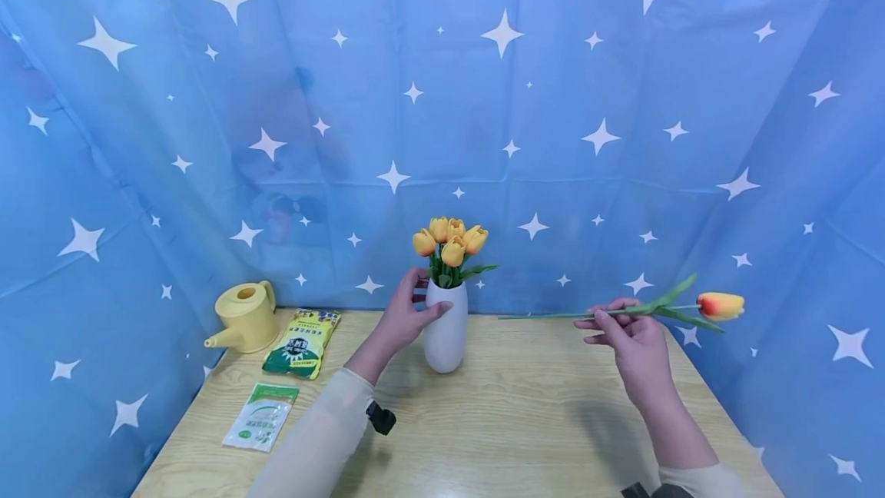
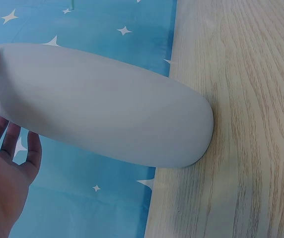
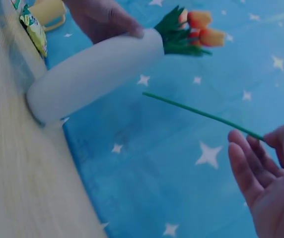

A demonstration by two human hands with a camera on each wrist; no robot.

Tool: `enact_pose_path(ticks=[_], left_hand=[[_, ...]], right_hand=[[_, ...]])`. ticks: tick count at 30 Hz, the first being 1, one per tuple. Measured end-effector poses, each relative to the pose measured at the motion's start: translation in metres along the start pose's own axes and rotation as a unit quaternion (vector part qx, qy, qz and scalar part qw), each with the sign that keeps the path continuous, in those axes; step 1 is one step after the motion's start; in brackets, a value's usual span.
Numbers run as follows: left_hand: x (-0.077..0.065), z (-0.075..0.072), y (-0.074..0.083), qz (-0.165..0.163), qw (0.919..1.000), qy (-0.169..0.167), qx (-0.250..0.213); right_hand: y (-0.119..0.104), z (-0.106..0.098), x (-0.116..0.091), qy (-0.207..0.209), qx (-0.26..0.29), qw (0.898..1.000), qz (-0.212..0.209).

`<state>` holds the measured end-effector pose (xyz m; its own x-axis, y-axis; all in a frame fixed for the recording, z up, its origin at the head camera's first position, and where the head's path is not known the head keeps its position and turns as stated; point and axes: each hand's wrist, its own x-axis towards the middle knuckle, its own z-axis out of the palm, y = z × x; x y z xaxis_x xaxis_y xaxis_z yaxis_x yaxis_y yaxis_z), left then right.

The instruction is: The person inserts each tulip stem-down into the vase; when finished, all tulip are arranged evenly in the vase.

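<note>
A white vase (image 1: 445, 338) stands upright on the table, holding several yellow-orange tulips (image 1: 452, 250) with green leaves. My left hand (image 1: 406, 312) grips the vase near its rim, thumb on the near side and fingers around the left; the left wrist view shows the vase's smooth side (image 2: 102, 104). Off to the right, my right hand (image 1: 639, 348) pinches the stem of a single red-and-yellow tulip (image 1: 720, 306) between thumb and fingers. That tulip lies nearly level in the air, its bloom to the right and its bare stem end (image 3: 181, 105) pointing toward the vase, apart from it.
On the table's left side are a yellow watering can (image 1: 247, 319), a yellow-green packet (image 1: 302, 344) and a smaller white-green packet (image 1: 261, 416). A blue curtain with white stars (image 1: 505, 98) hangs behind the wooden table (image 1: 512, 421) and along both sides.
</note>
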<state>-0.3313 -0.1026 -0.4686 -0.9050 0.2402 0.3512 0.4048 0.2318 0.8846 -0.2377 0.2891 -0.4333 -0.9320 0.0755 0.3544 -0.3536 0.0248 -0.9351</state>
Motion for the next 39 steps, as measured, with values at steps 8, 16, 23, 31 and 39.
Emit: enact_pose_path(ticks=[8,16,23,31,39], left_hand=[[0.000,-0.001,0.001,0.000,1.0000,-0.001,-0.004],[-0.001,-0.001,-0.001,-0.002,1.0000,-0.003,-0.001],[-0.001,-0.001,0.001,-0.004,1.0000,0.000,0.000],[-0.002,-0.001,0.003,-0.006,1.0000,-0.003,-0.002],[0.000,-0.001,0.001,-0.001,1.0000,-0.002,-0.001]], right_hand=[[-0.026,0.021,0.008,0.007,-0.021,0.999,-0.047],[-0.045,0.039,0.016,-0.001,-0.011,0.997,-0.077],[-0.053,0.051,0.025,-0.002,0.006,0.996,-0.088],[-0.061,0.068,0.036,-0.002,0.026,0.994,-0.109],[-0.063,0.084,0.045,-0.001,0.013,0.990,-0.137]])
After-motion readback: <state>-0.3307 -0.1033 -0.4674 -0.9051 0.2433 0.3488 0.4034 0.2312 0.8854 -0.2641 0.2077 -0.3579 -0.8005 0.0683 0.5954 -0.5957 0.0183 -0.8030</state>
